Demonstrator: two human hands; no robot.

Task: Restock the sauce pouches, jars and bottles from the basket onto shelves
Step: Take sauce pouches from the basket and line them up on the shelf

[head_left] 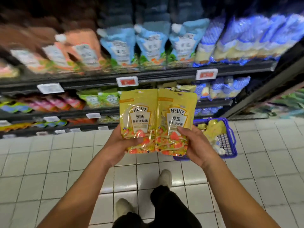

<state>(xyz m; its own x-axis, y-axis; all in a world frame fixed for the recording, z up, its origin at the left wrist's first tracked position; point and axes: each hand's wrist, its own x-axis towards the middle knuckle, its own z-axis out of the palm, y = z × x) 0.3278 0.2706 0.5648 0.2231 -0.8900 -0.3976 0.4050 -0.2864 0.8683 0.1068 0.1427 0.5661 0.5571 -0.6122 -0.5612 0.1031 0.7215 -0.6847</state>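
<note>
Stocked shelves (156, 74) rise just beyond two upright yellow pouches (158, 116); left grip (120, 145) and right grip (193, 145) each clasp one pouch's bottom.

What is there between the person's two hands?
In the head view, two yellow Heinz pouches side by side: the left pouch in the left hand, the right pouch in the right hand.
</note>
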